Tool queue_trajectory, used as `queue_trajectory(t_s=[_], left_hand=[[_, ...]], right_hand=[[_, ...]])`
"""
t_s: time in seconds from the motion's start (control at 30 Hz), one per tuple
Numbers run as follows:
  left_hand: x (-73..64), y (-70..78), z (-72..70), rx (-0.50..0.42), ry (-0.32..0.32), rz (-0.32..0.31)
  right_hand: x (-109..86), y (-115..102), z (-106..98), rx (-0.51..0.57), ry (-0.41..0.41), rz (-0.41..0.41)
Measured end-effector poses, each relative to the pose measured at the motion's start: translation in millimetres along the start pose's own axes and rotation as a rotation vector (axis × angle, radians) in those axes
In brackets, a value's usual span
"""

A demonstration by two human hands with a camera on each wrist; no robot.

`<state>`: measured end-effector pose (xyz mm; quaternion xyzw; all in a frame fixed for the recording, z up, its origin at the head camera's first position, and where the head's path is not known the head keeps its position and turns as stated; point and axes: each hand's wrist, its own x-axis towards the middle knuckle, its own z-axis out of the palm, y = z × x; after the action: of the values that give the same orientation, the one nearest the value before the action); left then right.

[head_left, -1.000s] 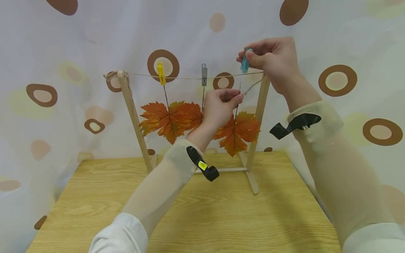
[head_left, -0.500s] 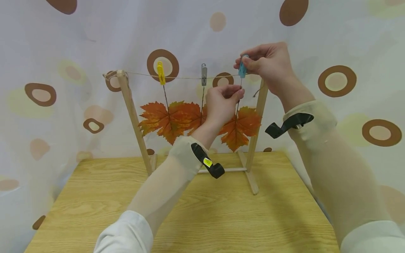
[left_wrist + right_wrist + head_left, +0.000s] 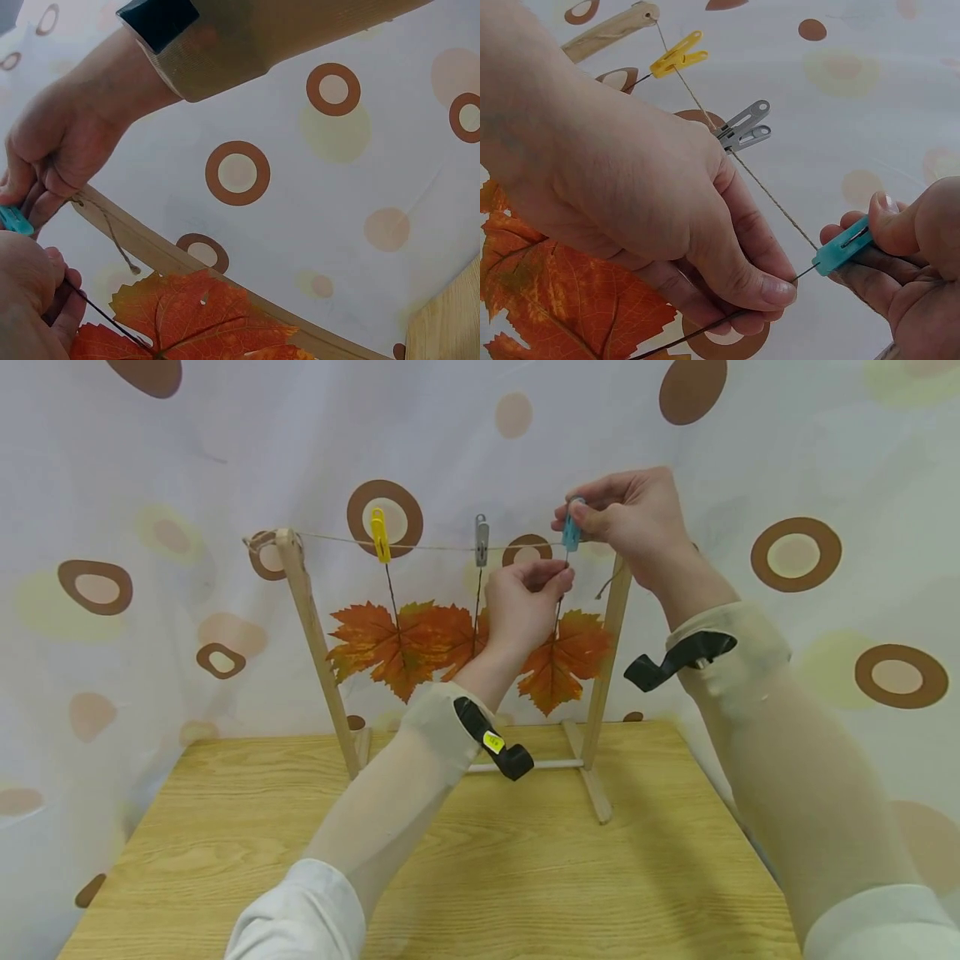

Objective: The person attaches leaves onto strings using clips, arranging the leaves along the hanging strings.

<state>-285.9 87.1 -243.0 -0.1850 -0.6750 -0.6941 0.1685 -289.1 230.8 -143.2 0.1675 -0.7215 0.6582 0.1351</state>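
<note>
My left hand [image 3: 525, 610] pinches the dark stem of an orange maple leaf [image 3: 558, 664] between thumb and fingertips. Just above it, my right hand [image 3: 637, 522] grips a blue clothespin [image 3: 572, 527] by its handles. In the right wrist view the blue clothespin [image 3: 844, 247] has its tip at the twine [image 3: 772, 196] and at the top of the leaf's stem. Farther left along the twine, a grey clothespin [image 3: 482, 542] and a yellow clothespin [image 3: 380, 537] each hold a leaf stem. Their leaves hang below, one partly hidden behind my left hand.
A wooden frame stands on the wood-grain table [image 3: 450, 860], with a left post [image 3: 318, 643] and a right post [image 3: 609, 668] carrying the twine. A white rod [image 3: 555, 764] joins them low down. Behind hangs a patterned curtain [image 3: 187, 468].
My right hand has come down and slightly left, bringing the blue clothespin from above the twine onto it. My left hand has raised the leaf's stem slightly to meet the clothespin.
</note>
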Motion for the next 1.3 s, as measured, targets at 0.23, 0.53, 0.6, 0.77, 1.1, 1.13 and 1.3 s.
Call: queue_trajectory(t_s=[0.23,0.53,0.6,0.77,1.1,1.13,1.3], left_hand=[[2.7,-0.6,0.5,-0.006,0.01,0.029],[4.5,-1.5,0.2,-0.03,-0.004,0.012],[4.6,-1.1,0.0,-0.03,-0.003,0.005],[5.1,-0.3,-0.9,-0.033,0.003,0.0],[5.4,-1.4,-3.4,-0.031,0.004,-0.003],[5.4,-1.6,-3.7,-0.031,0.005,-0.004],[5.0,-2.2,-5.5,-0.031,0.001,-0.006]], right_hand=[[-0.4,0.6,0.6,-0.087,-0.001,0.006],[-4.6,3.8,3.1,-0.165,0.005,0.014],[-5.0,4.2,3.3,-0.159,0.003,0.015],[-5.3,3.6,3.2,-0.147,-0.01,0.029],[-5.9,3.9,4.1,-0.205,-0.031,0.05],[-5.9,4.2,4.0,-0.205,-0.033,0.052],[-7.5,5.1,2.5,-0.202,-0.052,0.057]])
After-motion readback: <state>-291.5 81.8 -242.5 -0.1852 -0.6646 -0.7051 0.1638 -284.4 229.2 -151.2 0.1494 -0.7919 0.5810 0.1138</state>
